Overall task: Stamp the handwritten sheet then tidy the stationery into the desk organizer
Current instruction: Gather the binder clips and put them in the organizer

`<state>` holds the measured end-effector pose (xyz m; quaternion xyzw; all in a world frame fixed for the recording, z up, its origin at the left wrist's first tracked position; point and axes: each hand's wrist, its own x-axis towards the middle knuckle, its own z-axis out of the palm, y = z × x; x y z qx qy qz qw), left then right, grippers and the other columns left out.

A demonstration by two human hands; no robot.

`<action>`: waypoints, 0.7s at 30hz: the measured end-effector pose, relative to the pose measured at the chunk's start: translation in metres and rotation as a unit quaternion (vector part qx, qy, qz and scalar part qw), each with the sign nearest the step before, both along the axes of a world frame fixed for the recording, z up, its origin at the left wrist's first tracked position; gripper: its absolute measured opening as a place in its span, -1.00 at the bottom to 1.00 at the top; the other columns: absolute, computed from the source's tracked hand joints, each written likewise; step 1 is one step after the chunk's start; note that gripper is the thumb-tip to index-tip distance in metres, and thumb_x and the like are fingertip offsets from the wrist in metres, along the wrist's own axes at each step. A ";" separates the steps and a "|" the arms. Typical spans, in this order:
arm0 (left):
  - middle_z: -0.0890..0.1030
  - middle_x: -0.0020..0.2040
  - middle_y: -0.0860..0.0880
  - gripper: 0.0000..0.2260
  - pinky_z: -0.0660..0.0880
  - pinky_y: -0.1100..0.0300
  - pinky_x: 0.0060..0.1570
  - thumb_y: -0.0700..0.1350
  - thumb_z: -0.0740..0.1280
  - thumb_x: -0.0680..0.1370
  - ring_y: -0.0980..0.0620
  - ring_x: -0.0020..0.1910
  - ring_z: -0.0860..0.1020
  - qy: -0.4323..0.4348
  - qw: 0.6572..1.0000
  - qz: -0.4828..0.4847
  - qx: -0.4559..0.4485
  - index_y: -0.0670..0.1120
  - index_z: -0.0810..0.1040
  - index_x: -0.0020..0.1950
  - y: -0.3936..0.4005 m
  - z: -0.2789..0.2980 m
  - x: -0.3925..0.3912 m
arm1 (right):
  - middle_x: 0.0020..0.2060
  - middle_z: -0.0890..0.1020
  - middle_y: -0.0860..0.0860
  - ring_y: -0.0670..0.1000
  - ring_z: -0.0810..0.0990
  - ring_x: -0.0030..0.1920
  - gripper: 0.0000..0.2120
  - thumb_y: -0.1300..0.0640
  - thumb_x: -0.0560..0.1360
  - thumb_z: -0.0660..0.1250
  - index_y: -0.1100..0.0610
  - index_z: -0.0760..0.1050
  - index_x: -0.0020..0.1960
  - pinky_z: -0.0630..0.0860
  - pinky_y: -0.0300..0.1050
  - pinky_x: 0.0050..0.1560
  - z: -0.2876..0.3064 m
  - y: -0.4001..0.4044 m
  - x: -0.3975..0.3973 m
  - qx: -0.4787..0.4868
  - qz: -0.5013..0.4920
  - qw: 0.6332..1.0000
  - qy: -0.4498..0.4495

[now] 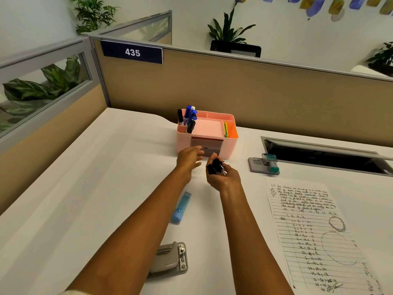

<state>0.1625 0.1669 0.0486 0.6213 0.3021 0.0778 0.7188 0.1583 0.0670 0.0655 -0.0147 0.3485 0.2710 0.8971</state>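
Observation:
A pink desk organizer (230, 143) stands at the back of the white desk, with markers (188, 118) upright in its left slot and coloured sticky notes (226, 129) on the right. Its grey drawer (209, 145) faces me. My left hand (190, 157) reaches toward the drawer front with fingers extended. My right hand (223, 177) is palm up and cups several black binder clips (215, 168) just in front of the organizer. The handwritten sheet (314, 231) lies at the right. A teal stamp (271, 161) rests on its grey ink pad (256, 165) beyond the sheet.
A light blue stapler (180, 207) lies between my forearms. A grey hole punch (170, 259) sits near the front edge. A dark cable opening (323, 158) is cut into the desk at the right. Tan partition walls close the back and left.

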 end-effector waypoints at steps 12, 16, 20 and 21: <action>0.57 0.13 -0.10 -0.63 0.39 0.03 0.24 -0.11 0.03 0.64 -0.03 0.03 0.54 -0.045 0.918 0.038 -0.392 -0.21 0.32 0.39 -0.008 -0.008 0.026 | 0.28 0.48 0.14 0.08 0.42 0.34 -0.59 0.23 0.60 -0.10 0.24 0.35 0.35 0.30 -0.02 0.39 -0.003 -0.013 0.017 0.019 0.030 0.999 0.002; 0.49 0.33 -0.06 -0.63 0.39 0.03 0.09 -0.09 0.00 0.64 -0.02 0.18 0.48 -0.053 0.903 0.037 -0.425 -0.17 0.30 0.41 -0.011 -0.007 0.025 | 0.33 0.44 0.16 0.10 0.40 0.36 -0.60 0.21 0.61 -0.09 0.22 0.31 0.38 0.29 -0.02 0.41 -0.003 -0.014 0.019 -0.013 0.036 0.999 -0.004; 0.58 -0.08 -0.02 -0.63 0.39 0.03 0.14 -0.07 0.01 0.64 0.02 -0.14 0.50 -0.058 0.896 0.043 -0.439 -0.14 0.33 0.40 -0.011 -0.013 0.028 | 0.17 0.55 0.18 0.14 0.50 0.24 -0.65 0.20 0.60 -0.02 0.20 0.39 0.29 0.40 -0.01 0.25 -0.005 -0.015 0.022 -0.042 0.042 0.998 -0.009; 0.57 -0.12 -0.02 -0.63 0.38 0.04 0.15 -0.06 0.02 0.64 0.02 -0.15 0.49 -0.060 0.893 0.046 -0.444 -0.14 0.33 0.40 -0.011 -0.015 0.029 | 0.05 0.57 0.20 0.15 0.54 0.15 -0.69 0.22 0.60 0.00 0.20 0.42 0.24 0.42 -0.01 0.17 -0.005 -0.015 0.022 -0.044 0.038 0.998 -0.004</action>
